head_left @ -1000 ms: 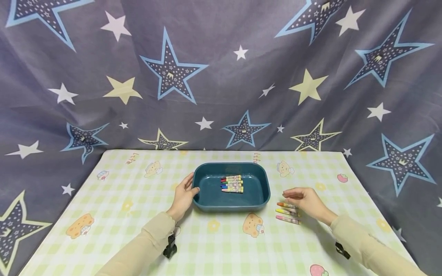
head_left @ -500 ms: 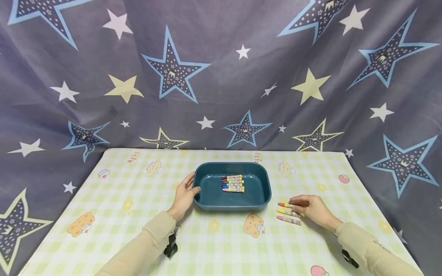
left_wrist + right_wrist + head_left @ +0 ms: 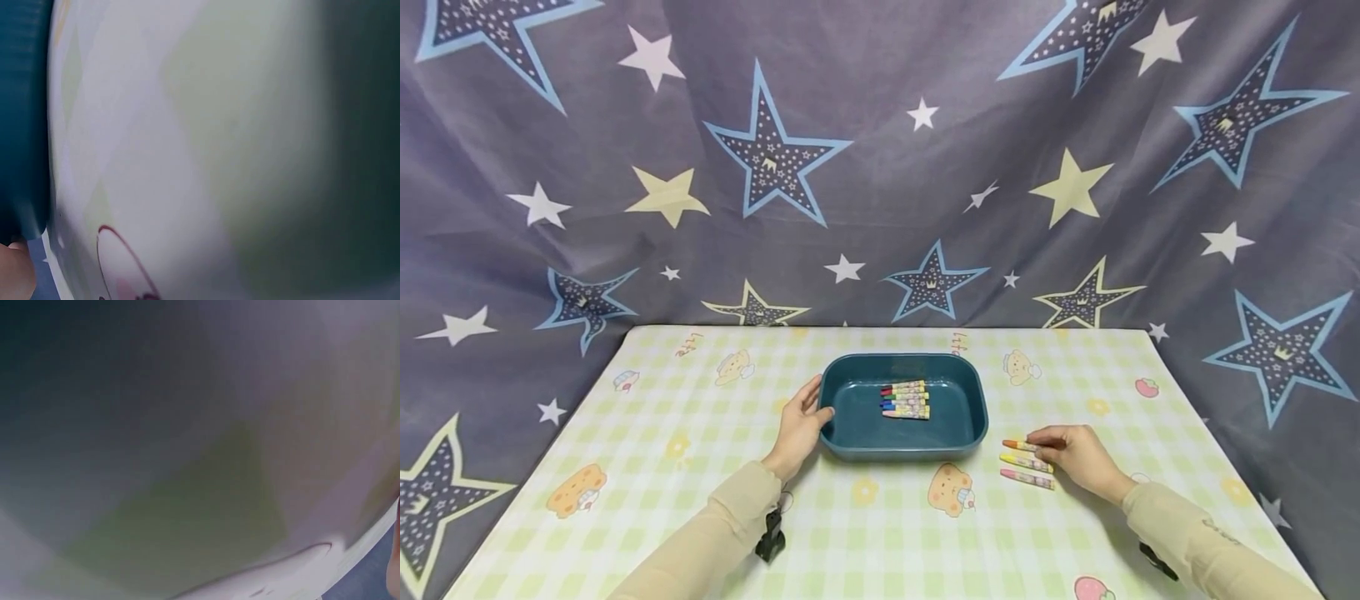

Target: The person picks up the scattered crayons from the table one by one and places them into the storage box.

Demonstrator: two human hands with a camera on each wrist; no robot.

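A dark teal plastic basin (image 3: 902, 454) stands mid-table in the head view. My left hand (image 3: 797, 429) grips its left rim, thumb hooked over the inside and fingers along the outer wall. Several wrapped crayons (image 3: 906, 400) lie side by side in the basin, tips to the left. On the cloth to the right are three more: an orange crayon (image 3: 1017, 446), a yellow crayon (image 3: 1025, 462) and a pink crayon (image 3: 1027, 478). My right hand (image 3: 1082, 458) pinches the orange one at its right end, which the fingers hide. Part of the basin (image 3: 22, 112) also shows in the left wrist view.
A green-and-white checked tablecloth (image 3: 865, 542) with printed bears and fruit covers the table. Behind the far edge hangs a grey curtain (image 3: 880, 208) with stars. The right wrist view holds mostly shaded, blurred cloth (image 3: 200, 506).
The right hand has come down and a little to the right, from above the crayons onto the orange crayon's end. The left hand keeps its hold on the basin.
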